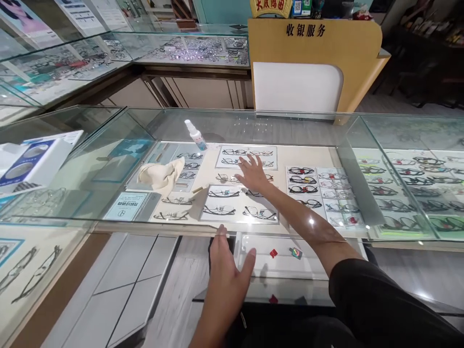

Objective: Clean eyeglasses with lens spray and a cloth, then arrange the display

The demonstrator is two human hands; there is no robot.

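Note:
My right hand [253,173] reaches over the glass display case with its fingers spread and holds nothing. It is above the eyeglasses laid out in the case, between the upper white tray [274,165] and the lower tray [242,221]. My left hand [229,263] is at the front edge of the case, fingertips at the rim, thumb apart, nothing in it. A white spray bottle [196,135] and a crumpled beige cloth [161,175] rest left of my right hand.
Below the case front, a white drawer [326,268] holds a red piece [273,253] and a small colourful tag [296,253]. A blue and white box [31,162] lies at the left. Beyond stands a yellow counter [362,63].

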